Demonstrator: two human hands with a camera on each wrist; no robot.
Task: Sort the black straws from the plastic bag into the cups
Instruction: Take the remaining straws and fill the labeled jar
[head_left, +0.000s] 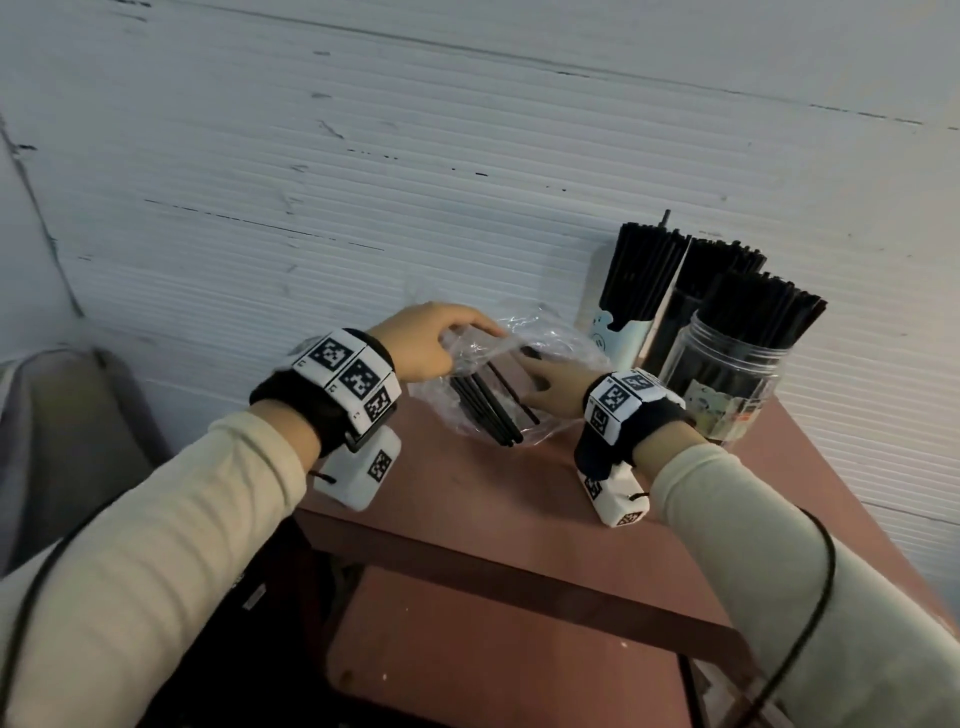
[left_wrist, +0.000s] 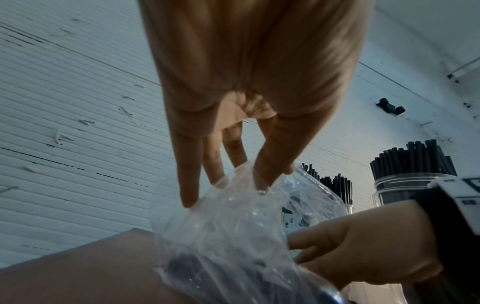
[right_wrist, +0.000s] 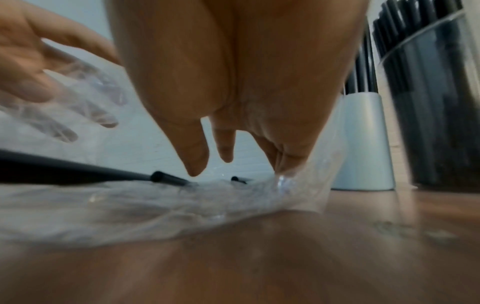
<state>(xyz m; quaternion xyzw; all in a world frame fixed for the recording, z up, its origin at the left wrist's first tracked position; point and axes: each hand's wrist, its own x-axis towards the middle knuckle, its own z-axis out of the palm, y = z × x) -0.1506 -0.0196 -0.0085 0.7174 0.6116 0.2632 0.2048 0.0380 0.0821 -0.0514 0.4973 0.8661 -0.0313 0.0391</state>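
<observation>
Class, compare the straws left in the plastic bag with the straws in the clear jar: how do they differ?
The straws in the plastic bag are few; the straws in the clear jar are a dense bunch. The bagged ones lie flat on the table; the jar's stand upright. The bag is crumpled film; the jar is rigid. Both sets are black.

bare table top (head_left: 519, 499) at 6 o'clock of the plastic bag (head_left: 550, 343), room to pass. at 2 o'clock three straw-filled cups (head_left: 722, 374) crowd the corner. ribbed wall (head_left: 363, 208) shuts 12 o'clock just behind the bag.
</observation>
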